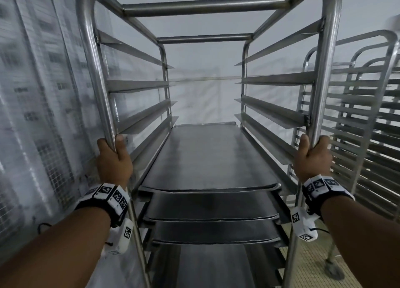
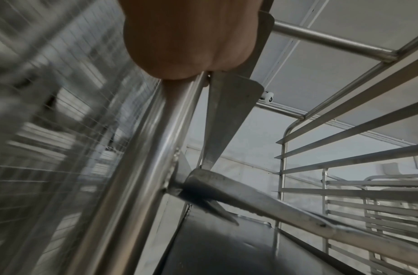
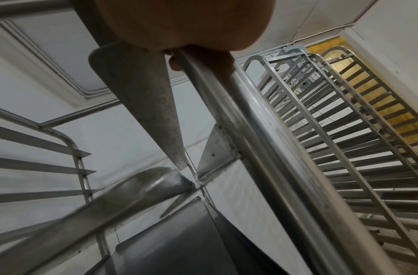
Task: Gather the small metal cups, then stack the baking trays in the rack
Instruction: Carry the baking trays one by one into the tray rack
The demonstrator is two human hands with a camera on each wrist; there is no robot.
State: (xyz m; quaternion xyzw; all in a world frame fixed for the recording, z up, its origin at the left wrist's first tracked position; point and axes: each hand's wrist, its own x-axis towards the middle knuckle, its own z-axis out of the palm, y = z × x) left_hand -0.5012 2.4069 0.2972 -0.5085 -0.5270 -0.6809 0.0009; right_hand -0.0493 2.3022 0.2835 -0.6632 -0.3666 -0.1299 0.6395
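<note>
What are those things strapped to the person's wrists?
Both forearms are bare, with no sleeves and no gloves. Each wrist carries a black strap with white blocks printed with black-and-white square code markers: the left wristband and the right wristband. A small white box bearing the same markers hangs under each, with a thin black cable.

We see a pale white wall (image 1: 205,88) straight ahead, flat and evenly lit. On our left runs a wire mesh partition (image 1: 43,114), blurred, with light shapes behind it. Off to our right stand spare empty racks (image 1: 363,119), one just behind another, their rails bare. Down at the lower right we catch a tiled floor (image 1: 309,264), yellowish. Overhead, a white panelled ceiling (image 3: 50,46), and beyond the spare racks a warm yellow glow (image 3: 358,87).
</note>
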